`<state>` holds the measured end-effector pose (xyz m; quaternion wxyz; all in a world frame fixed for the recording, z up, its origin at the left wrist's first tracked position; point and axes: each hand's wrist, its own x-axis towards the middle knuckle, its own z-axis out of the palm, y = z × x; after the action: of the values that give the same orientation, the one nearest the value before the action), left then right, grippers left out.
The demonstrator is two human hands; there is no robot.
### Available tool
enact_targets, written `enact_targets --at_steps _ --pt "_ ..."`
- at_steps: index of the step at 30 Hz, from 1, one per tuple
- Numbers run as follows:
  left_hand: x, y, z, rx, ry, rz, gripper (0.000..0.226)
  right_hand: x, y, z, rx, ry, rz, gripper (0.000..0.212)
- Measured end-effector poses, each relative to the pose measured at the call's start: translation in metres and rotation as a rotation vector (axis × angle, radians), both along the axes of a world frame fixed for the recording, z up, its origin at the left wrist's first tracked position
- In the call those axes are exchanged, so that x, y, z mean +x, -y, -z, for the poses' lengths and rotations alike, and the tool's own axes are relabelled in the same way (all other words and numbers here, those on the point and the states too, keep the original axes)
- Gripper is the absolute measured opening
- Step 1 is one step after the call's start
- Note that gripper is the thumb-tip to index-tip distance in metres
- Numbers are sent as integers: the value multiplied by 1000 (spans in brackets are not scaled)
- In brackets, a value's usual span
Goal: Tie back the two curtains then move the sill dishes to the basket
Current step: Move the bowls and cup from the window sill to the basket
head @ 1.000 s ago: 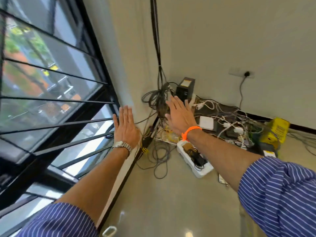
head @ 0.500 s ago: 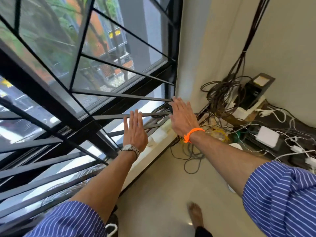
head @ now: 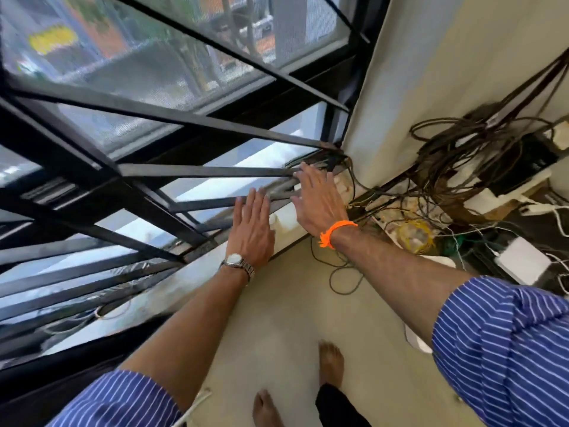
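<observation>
I see both hands stretched forward over the low window sill (head: 197, 274), and both are flat with the fingers straight, so neither one grips anything. The left hand (head: 251, 231), with a metal wristwatch (head: 237, 264) on the wrist, is over the pale edge of the sill. The right hand (head: 317, 200), with an orange band (head: 334, 231) on the wrist, reaches further, and its fingertips are near the corner where the black window bars (head: 200, 171) meet the wall (head: 431, 72). I cannot tell if the palms really touch the sill or only hover above it.

About containers: I do not find a basket in the view, and I cannot make out any dishes on the sill. The part of the sill that I can see is whitish and a little dirty, with a thin wire lying along it on the left. I also do not see the curtains here; only glass, black frame and bars.

To the right, in the corner, a tangle of dark cables (head: 455, 155) hangs down onto the floor (head: 292, 318), with a yellow coil (head: 415, 234) and a white adapter (head: 523, 263) among them. Both sleeves are blue with white stripes, and two bare feet (head: 331, 362) stand on the floor below.
</observation>
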<state>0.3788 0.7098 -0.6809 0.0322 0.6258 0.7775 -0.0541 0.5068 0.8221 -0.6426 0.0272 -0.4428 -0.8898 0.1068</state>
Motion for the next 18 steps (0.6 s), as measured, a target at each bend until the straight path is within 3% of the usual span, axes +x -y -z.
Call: enact_targets --at_steps 11,18 --pt "-3 -10 115 -37 99 -111 51 -10 -15 127 -54 -12 -17 40" --pt "-17 -2 203 -69 116 -217 48 -27 -6 227 -200 -32 27 44"
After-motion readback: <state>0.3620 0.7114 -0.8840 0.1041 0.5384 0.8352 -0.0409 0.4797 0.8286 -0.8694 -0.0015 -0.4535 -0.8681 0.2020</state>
